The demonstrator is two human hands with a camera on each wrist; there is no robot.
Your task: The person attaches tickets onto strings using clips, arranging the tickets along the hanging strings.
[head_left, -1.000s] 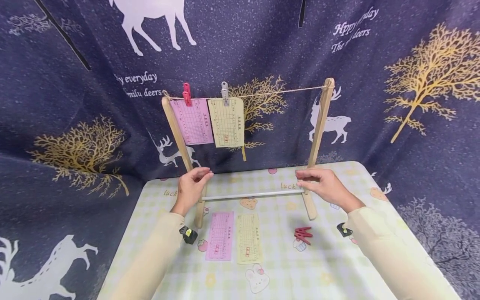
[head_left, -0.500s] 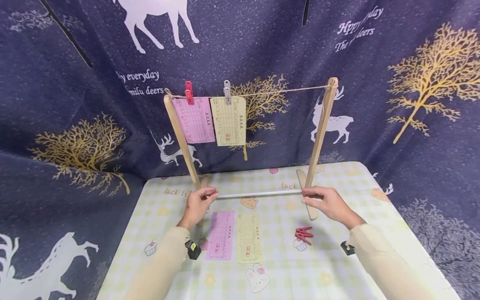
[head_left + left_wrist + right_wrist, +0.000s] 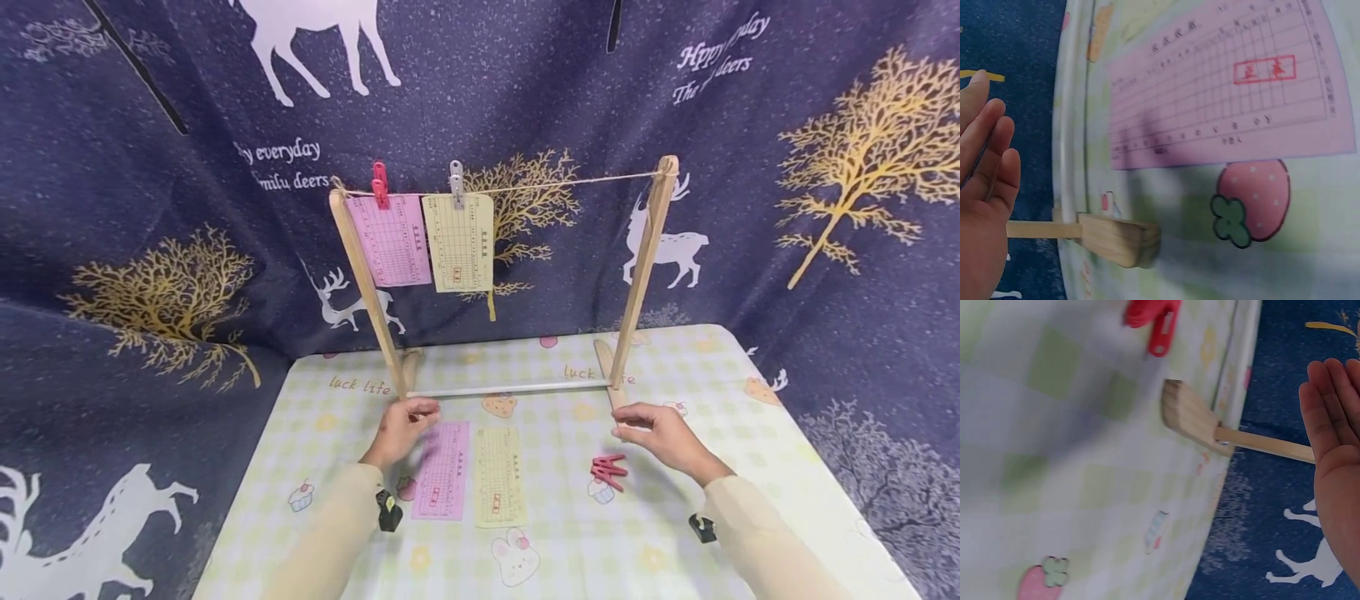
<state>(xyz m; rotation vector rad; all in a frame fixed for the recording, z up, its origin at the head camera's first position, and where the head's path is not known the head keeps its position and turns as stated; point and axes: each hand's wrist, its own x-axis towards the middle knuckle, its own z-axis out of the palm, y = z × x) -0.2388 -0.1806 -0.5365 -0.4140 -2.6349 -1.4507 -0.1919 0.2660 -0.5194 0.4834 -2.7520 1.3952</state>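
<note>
My left hand [image 3: 402, 429] hovers by the left foot of a wooden stand, near a pink printed slip [image 3: 442, 471] on the table; its fingers are relaxed and hold nothing. My right hand [image 3: 663, 433] is near the stand's right foot [image 3: 1194, 419], also holding nothing, its fingers loosely extended in the right wrist view. Beside the pink slip lies a yellow slip [image 3: 497, 479]. Several red clothespins [image 3: 608, 472] lie to the right. From the stand's string [image 3: 570, 182] hang another pink slip [image 3: 390, 242] under a red clothespin [image 3: 380, 185] and another yellow slip [image 3: 461, 250] under a grey one [image 3: 456, 183].
Wooden posts [image 3: 645, 267] rise on both sides, joined low down by a white rod [image 3: 517, 388]. A checked cloth [image 3: 570, 542] covers the table. Behind it hangs a dark blue curtain [image 3: 525, 100] with deer and trees.
Both hands have come down from the lower posts, past the ends of the white rod, and nearer to me. The hanging slips and the slips and clothespins on the table stay in place.
</note>
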